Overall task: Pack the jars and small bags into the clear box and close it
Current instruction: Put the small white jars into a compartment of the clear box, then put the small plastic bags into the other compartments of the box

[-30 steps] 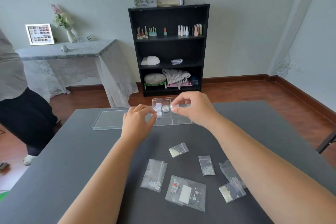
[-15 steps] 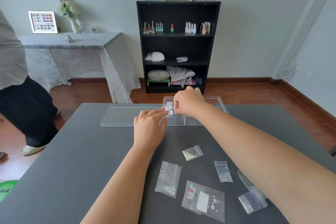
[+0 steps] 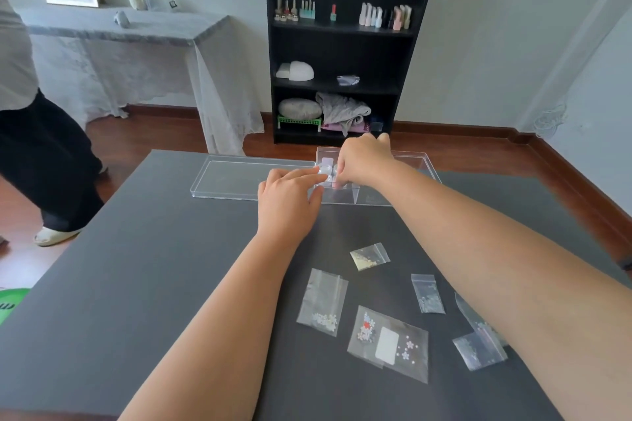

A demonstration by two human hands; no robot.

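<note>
Clear box (image 3: pixel 415 164) sits at the dark table's (image 3: pixel 136 267) far edge; both hands have dropped from above it into its left compartment. Right hand (image 3: pixel 364 161) and left hand (image 3: pixel 289 198) pinch small jars (image 3: pixel 325 169) there. Bags (image 3: pixel 323 301) stay unmoved.

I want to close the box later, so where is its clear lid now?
In the head view the clear lid lies flat at the table's far edge, left of the clear box and just beyond the left hand.
</note>
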